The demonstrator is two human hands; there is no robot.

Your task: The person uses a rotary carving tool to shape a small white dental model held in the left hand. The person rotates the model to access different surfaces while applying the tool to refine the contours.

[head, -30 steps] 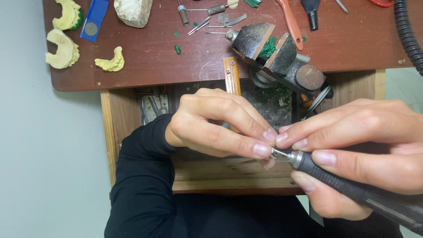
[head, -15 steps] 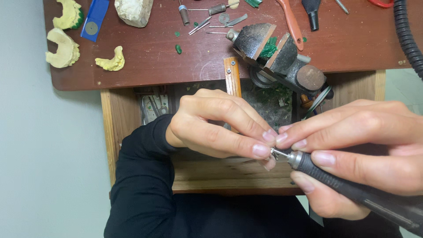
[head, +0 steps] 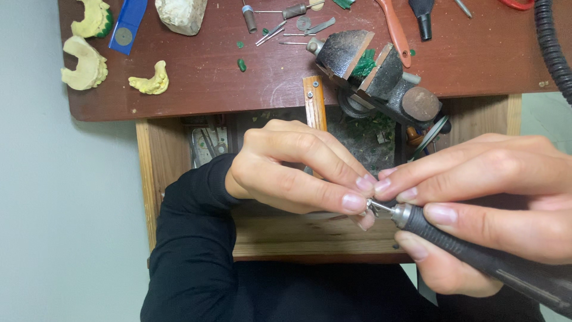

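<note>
Gripping a dark rotary handpiece (head: 476, 253) like a pen, the right hand (head: 488, 203) clamps thumb and fingers around its ribbed barrel, with the metal chuck and bit pointing left toward the other hand. The left hand (head: 298, 170) is pinched closed, fingertips pressed together around a small workpiece that is almost wholly hidden, so its kind cannot be told. The bit tip meets the left fingertips, and the fingertips of both hands touch just above it. A black sleeve (head: 190, 238) covers the left forearm.

Both hands work over an open wooden drawer (head: 149, 173) below the front edge of the table (head: 238, 89). Green shavings lie in the drawer, and a narrow wooden bench pin (head: 314, 101) projects from the front edge over it, just behind the left hand.

On the table, a small dark vise (head: 369, 65) sits near the front edge, right of centre, with a green piece between its jaws. Three pale yellow dental casts (head: 89, 62) lie toward the left end, beside a blue flat tool (head: 128, 27) and a white lump (head: 182, 15) at the far edge. Loose burs and small metal tools (head: 280, 27) are scattered near the far edge at centre. A black ribbed hose (head: 551, 48) runs down the right end.
</note>
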